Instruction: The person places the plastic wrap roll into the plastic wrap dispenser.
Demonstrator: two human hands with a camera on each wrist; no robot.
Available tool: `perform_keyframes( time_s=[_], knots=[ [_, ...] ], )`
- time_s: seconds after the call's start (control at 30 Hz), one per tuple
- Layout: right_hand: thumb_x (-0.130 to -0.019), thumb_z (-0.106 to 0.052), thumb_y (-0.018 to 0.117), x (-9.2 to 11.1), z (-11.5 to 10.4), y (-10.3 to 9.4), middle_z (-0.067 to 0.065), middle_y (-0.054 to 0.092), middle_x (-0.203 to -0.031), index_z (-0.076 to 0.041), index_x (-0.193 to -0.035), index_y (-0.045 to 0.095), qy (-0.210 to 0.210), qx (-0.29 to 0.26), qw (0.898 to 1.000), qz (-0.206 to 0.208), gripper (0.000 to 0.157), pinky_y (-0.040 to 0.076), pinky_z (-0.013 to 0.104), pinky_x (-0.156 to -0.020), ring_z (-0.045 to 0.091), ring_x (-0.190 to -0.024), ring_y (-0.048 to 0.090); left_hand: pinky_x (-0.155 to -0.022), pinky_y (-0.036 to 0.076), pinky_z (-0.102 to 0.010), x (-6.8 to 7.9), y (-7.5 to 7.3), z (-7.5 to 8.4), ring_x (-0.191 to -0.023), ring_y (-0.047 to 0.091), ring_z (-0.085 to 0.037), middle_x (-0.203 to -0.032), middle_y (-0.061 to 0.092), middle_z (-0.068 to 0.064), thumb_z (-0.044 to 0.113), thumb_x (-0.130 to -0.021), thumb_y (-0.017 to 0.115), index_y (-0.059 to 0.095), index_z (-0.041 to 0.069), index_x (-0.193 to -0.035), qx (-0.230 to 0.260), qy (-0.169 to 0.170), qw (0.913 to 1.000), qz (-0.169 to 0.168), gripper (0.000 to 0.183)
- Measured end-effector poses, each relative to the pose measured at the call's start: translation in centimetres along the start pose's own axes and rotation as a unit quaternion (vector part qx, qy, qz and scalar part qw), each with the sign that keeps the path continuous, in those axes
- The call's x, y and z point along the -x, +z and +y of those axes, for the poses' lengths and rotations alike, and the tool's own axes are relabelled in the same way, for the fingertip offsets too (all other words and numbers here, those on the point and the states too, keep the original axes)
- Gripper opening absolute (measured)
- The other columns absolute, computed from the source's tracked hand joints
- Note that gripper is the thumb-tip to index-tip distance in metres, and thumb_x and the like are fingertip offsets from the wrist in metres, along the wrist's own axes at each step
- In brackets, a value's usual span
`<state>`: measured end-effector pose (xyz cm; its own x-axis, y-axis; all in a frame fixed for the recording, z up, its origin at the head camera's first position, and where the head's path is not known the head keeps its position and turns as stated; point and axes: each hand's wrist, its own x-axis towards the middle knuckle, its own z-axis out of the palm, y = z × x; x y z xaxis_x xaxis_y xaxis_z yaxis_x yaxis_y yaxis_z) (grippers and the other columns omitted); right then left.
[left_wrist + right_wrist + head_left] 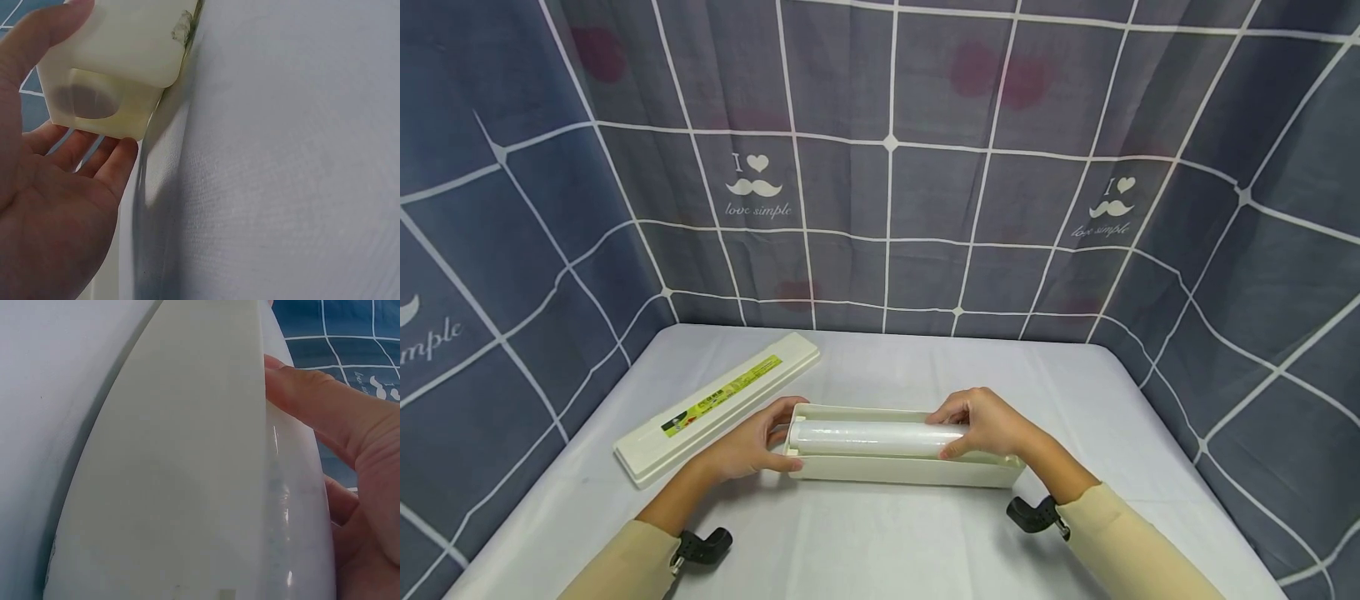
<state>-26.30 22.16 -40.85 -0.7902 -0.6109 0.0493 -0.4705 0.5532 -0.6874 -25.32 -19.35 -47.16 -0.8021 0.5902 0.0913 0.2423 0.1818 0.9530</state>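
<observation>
Head camera: the right end of the glossy white roll [865, 438] is covered by the right hand [988, 423], between whose thumb and fingers it is gripped; the roll is lengthwise inside the cream box [902, 472], and whether the box's floor is touched cannot be told; the box's left end is held between the thumb and fingers of the left hand [748, 446]; in the left wrist view a dark rounded patch at that end cannot be made out; small print on the yellow-green label [721, 396] of the lid [651, 457] is unreadable; "love simple" is printed on the curtain [842, 183].
</observation>
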Motion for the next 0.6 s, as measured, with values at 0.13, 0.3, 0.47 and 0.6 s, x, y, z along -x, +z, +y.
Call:
perform_keyframes(
  time_s=[0.13,0.3,0.47,0.6],
  knots=[
    [-0.068,-0.021,0.097,0.04,0.15,0.12,-0.003,0.078,-0.102,-0.016,-0.11,0.081,0.006,0.007,1.0,0.01,0.045,0.059,0.023,-0.08,0.008,-0.09,0.071,-0.107,0.042,-0.009,-0.05,-0.02,-0.02,-0.129,0.05,-0.007,-0.149,0.044,-0.023,0.001,-0.077,0.087,0.033,0.0,-0.152,-0.003,-0.001,1.0,-0.001,0.092],
    [-0.067,-0.021,0.097,0.36,0.24,0.29,0.001,0.08,-0.104,-0.016,-0.106,0.082,0.022,0.0,1.0,0.021,0.042,0.059,0.022,-0.08,0.01,-0.092,0.073,-0.108,0.042,-0.009,-0.12,0.07,0.05,-0.129,0.051,-0.006,-0.15,0.044,-0.022,0.002,-0.077,0.087,0.033,0.002,-0.153,-0.002,-0.001,1.0,-0.004,0.093],
    [-0.067,-0.022,0.097,0.6,0.2,0.43,0.002,0.08,-0.101,-0.012,-0.104,0.082,0.021,-0.008,0.999,0.035,0.041,0.059,0.021,-0.078,0.009,-0.088,0.073,-0.109,0.041,-0.01,-0.12,0.06,0.19,-0.129,0.051,-0.003,-0.151,0.043,-0.022,0.001,-0.078,0.087,0.032,0.002,-0.153,0.004,-0.003,1.0,-0.006,0.093],
    [-0.068,-0.026,0.096,0.7,0.32,0.52,0.002,0.08,-0.101,-0.013,-0.104,0.083,0.024,0.0,0.999,0.045,0.041,0.059,0.021,-0.077,0.008,-0.088,0.073,-0.108,0.042,-0.01,-0.11,0.01,0.21,-0.129,0.051,-0.003,-0.151,0.043,-0.022,0.001,-0.078,0.086,0.031,0.001,-0.153,0.006,-0.003,0.9999,-0.008,0.093]
  ],
)
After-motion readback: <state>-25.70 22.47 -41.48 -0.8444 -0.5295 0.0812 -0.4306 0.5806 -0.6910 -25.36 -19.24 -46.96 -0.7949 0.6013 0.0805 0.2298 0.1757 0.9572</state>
